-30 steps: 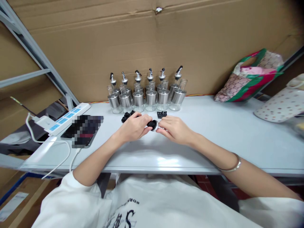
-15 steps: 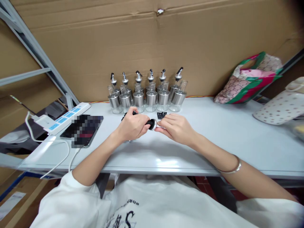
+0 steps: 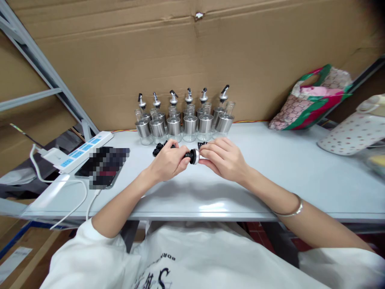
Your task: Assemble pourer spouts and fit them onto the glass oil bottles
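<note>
Between my two hands lies a bottle pourer (image 3: 195,156), with a silver collar and a black ribbed stopper, held sideways above the table. The fingers of my left hand (image 3: 170,160) are closed around its black stopper end. My right hand (image 3: 224,158) pinches the silver spout end, which its fingers partly hide. Just behind my left hand sits a cluster of black stoppers (image 3: 158,149). Small black parts (image 3: 202,144) lie behind the right hand, partly covered by it.
Along the cardboard wall stand several steel-jacketed glass bottles (image 3: 190,124); the back row carries pourers. At left lie a power strip (image 3: 87,150), phones (image 3: 116,166) and a white cable (image 3: 86,196). A patterned bag (image 3: 309,104) and a dotted white jug (image 3: 355,132) stand at right.
Both hands stay on the pourer, with only a slight shift of the right fingers around the spout. The view has moved a little, and more of the black stoppers shows behind my left hand.
</note>
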Demonstrator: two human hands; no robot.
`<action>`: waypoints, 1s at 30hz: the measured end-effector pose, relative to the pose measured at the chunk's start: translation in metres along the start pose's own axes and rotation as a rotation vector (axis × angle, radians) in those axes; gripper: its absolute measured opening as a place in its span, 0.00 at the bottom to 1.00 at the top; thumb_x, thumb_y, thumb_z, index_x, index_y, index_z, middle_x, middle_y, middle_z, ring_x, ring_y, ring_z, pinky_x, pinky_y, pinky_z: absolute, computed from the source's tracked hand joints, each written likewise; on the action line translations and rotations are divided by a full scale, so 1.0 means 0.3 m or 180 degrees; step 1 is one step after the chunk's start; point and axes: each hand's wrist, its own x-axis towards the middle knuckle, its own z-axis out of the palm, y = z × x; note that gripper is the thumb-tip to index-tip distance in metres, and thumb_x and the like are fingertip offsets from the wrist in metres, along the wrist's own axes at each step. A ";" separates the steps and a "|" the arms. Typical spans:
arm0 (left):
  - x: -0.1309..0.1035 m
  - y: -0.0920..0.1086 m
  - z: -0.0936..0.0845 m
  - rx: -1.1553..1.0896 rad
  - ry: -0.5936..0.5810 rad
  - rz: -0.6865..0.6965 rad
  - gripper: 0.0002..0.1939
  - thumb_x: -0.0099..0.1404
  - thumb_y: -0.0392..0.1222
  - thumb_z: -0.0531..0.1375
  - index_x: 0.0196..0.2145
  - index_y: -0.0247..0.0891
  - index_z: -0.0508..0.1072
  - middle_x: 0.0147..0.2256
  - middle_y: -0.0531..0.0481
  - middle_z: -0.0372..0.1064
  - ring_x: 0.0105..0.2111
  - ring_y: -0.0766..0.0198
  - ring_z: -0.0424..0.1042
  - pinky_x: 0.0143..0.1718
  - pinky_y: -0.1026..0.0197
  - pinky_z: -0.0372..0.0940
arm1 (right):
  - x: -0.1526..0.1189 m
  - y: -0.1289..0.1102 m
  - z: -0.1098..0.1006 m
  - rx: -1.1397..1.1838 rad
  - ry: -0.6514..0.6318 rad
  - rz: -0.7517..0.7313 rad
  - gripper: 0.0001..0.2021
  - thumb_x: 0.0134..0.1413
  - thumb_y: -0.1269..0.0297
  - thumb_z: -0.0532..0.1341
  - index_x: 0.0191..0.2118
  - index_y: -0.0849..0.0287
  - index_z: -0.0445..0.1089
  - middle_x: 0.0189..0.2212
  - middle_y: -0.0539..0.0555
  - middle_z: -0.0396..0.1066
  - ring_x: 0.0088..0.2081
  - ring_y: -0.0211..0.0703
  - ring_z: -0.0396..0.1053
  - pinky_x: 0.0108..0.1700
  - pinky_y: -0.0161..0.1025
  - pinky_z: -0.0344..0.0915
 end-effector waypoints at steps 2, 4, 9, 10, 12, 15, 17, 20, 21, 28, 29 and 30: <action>-0.004 -0.006 0.004 0.0064 0.0013 0.0045 0.18 0.72 0.44 0.38 0.34 0.37 0.63 0.25 0.50 0.68 0.24 0.63 0.60 0.35 0.57 0.60 | -0.005 0.005 0.009 0.0305 -0.0078 0.0130 0.09 0.65 0.62 0.52 0.35 0.59 0.64 0.31 0.56 0.72 0.33 0.44 0.64 0.36 0.41 0.58; -0.010 -0.017 0.012 0.0068 0.0034 0.0131 0.14 0.71 0.42 0.41 0.36 0.37 0.63 0.28 0.49 0.70 0.25 0.63 0.62 0.36 0.57 0.60 | -0.011 0.005 0.015 0.0755 -0.0241 0.0444 0.12 0.65 0.59 0.50 0.35 0.59 0.64 0.30 0.56 0.70 0.32 0.43 0.63 0.35 0.40 0.58; -0.019 -0.027 0.022 -0.0058 0.0019 0.0090 0.08 0.66 0.36 0.48 0.43 0.37 0.60 0.30 0.50 0.70 0.29 0.64 0.68 0.36 0.59 0.60 | -0.014 -0.014 0.005 0.2402 -0.0691 0.1588 0.19 0.63 0.49 0.50 0.32 0.60 0.63 0.28 0.52 0.65 0.30 0.39 0.61 0.35 0.38 0.60; -0.019 -0.026 0.021 -0.0039 0.0028 0.0101 0.08 0.65 0.34 0.49 0.43 0.37 0.60 0.31 0.51 0.70 0.29 0.65 0.68 0.36 0.60 0.60 | -0.011 -0.019 0.000 0.2807 -0.0785 0.1774 0.20 0.62 0.47 0.50 0.31 0.60 0.64 0.27 0.52 0.65 0.30 0.39 0.61 0.35 0.38 0.60; -0.018 -0.022 0.017 0.0025 0.0016 0.0151 0.08 0.64 0.33 0.50 0.42 0.38 0.61 0.31 0.52 0.71 0.28 0.66 0.68 0.35 0.60 0.60 | -0.004 -0.027 -0.007 0.3623 -0.0942 0.2031 0.21 0.62 0.47 0.51 0.28 0.60 0.63 0.26 0.52 0.65 0.30 0.38 0.62 0.37 0.39 0.61; -0.015 -0.021 0.011 0.0137 0.0029 0.0253 0.08 0.63 0.32 0.50 0.41 0.38 0.61 0.30 0.52 0.71 0.28 0.66 0.69 0.37 0.60 0.60 | 0.004 -0.032 -0.010 0.4635 -0.1095 0.2291 0.18 0.59 0.50 0.56 0.28 0.61 0.65 0.26 0.52 0.67 0.30 0.40 0.66 0.39 0.41 0.63; -0.016 -0.024 0.011 0.0198 0.0117 0.0349 0.08 0.64 0.34 0.50 0.42 0.38 0.62 0.31 0.51 0.72 0.29 0.66 0.69 0.39 0.59 0.61 | 0.006 -0.030 -0.010 0.5188 -0.1103 0.2544 0.17 0.57 0.50 0.58 0.29 0.61 0.66 0.25 0.52 0.67 0.28 0.40 0.67 0.38 0.43 0.64; -0.022 -0.029 0.013 0.0337 0.0210 0.0426 0.07 0.68 0.41 0.50 0.42 0.39 0.62 0.34 0.48 0.74 0.32 0.64 0.71 0.40 0.57 0.61 | 0.003 -0.021 -0.009 0.5803 -0.1182 0.2916 0.19 0.60 0.48 0.54 0.29 0.60 0.64 0.24 0.52 0.67 0.26 0.42 0.68 0.36 0.44 0.65; -0.025 -0.030 0.014 0.0389 0.0218 0.0440 0.08 0.69 0.44 0.51 0.42 0.39 0.63 0.34 0.47 0.74 0.33 0.64 0.71 0.40 0.57 0.61 | 0.002 -0.018 -0.009 0.5924 -0.1255 0.2968 0.19 0.61 0.48 0.52 0.28 0.59 0.63 0.23 0.52 0.67 0.26 0.42 0.68 0.36 0.44 0.65; -0.034 -0.032 0.017 0.0461 0.0514 0.0598 0.08 0.69 0.47 0.52 0.41 0.42 0.63 0.37 0.48 0.75 0.32 0.66 0.71 0.43 0.57 0.60 | -0.010 -0.001 -0.012 0.6141 -0.1400 0.3061 0.17 0.61 0.51 0.53 0.27 0.57 0.59 0.20 0.49 0.64 0.24 0.40 0.65 0.38 0.44 0.65; -0.034 -0.032 0.017 0.0450 0.0530 0.0610 0.08 0.69 0.48 0.52 0.40 0.43 0.64 0.37 0.48 0.74 0.32 0.67 0.70 0.43 0.57 0.60 | -0.011 0.000 -0.012 0.6195 -0.1431 0.3033 0.17 0.60 0.51 0.54 0.26 0.57 0.59 0.19 0.49 0.63 0.23 0.39 0.64 0.38 0.44 0.65; -0.035 -0.032 0.017 0.0433 0.0531 0.0623 0.08 0.69 0.49 0.53 0.40 0.43 0.64 0.37 0.49 0.74 0.31 0.67 0.69 0.43 0.57 0.59 | -0.011 0.000 -0.013 0.6258 -0.1464 0.2998 0.16 0.59 0.52 0.56 0.26 0.57 0.59 0.19 0.48 0.63 0.23 0.38 0.63 0.38 0.43 0.65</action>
